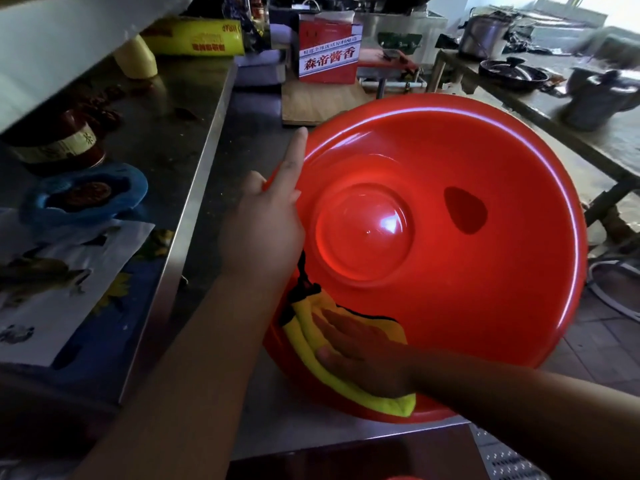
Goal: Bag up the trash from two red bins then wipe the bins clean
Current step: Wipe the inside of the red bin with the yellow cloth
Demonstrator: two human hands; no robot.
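Red bin (450,323) fills the head view, sitting on the steel counter (263,414) and, it seems, tipped with its mouth towards us. A red box (329,46) stands further back.

The left hand (266,223) has the left rim, forefinger laid straight along the edge and the rest curled onto it. The right hand (363,355) lies flat on the near wall, fingers straight, pressing a yellow cloth (303,329) against the plastic without pinching it.

There's a dark patch on the far wall; stain or shadow, can't tell.

My read is thin glossy plastic: light, a bit springy, slick, and liable to roll under the wiping push. The rim is the place to hold, being the stiffest part.
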